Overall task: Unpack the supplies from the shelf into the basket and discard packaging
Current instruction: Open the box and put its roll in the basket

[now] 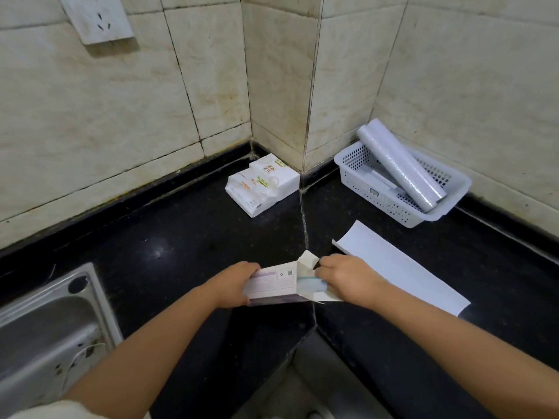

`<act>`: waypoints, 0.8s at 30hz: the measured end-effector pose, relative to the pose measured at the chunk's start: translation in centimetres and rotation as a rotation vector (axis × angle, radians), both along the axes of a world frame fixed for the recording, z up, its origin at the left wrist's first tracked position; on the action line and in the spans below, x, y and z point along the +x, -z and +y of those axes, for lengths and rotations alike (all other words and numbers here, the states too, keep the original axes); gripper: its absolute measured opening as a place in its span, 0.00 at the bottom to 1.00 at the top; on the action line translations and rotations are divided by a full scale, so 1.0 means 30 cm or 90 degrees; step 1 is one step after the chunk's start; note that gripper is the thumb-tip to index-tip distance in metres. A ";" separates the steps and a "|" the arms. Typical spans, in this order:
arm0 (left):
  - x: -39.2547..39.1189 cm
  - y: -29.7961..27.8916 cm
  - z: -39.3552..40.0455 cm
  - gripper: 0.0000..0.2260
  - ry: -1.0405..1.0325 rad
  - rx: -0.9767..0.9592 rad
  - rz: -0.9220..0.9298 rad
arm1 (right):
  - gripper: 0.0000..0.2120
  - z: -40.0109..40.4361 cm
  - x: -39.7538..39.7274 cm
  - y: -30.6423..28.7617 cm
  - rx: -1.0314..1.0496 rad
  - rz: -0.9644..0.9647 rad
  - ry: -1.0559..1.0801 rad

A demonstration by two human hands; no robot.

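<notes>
A small cardboard box (273, 282) with its end flaps open is held over the black counter (181, 237). My left hand (234, 284) grips the box's closed end. My right hand (348, 278) pinches a pale blue-white item (313, 285) at the open end. A white perforated basket (390, 189) stands at the back right and holds a roll of clear wrap (399, 164), tilted over its rim, and a flat white piece. A white tissue pack (261, 182) lies in the tiled corner.
A long flat white box (402, 267) lies on the counter just right of my right hand. A steel sink (45, 328) is at the lower left. Tiled walls meet at a jutting corner behind, with a wall socket (96, 16) upper left.
</notes>
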State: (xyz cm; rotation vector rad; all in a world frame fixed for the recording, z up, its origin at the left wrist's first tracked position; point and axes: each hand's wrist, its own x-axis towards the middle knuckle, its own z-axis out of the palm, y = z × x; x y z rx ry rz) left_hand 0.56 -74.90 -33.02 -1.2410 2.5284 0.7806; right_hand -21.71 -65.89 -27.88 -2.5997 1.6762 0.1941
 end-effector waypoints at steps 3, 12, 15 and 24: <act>-0.013 -0.016 -0.048 0.21 0.015 -0.036 -0.043 | 0.06 0.035 -0.094 -0.037 0.032 -0.084 0.135; -0.132 -0.011 -0.149 0.22 0.118 -0.102 -0.153 | 0.15 0.178 -0.335 -0.079 0.096 -0.495 0.602; -0.172 -0.005 -0.145 0.24 0.154 -0.116 -0.198 | 0.12 0.207 -0.372 -0.061 0.048 -0.640 0.689; -0.515 -0.172 -0.130 0.37 -0.026 0.178 0.321 | 0.05 0.087 -0.505 -0.013 0.203 -0.996 0.613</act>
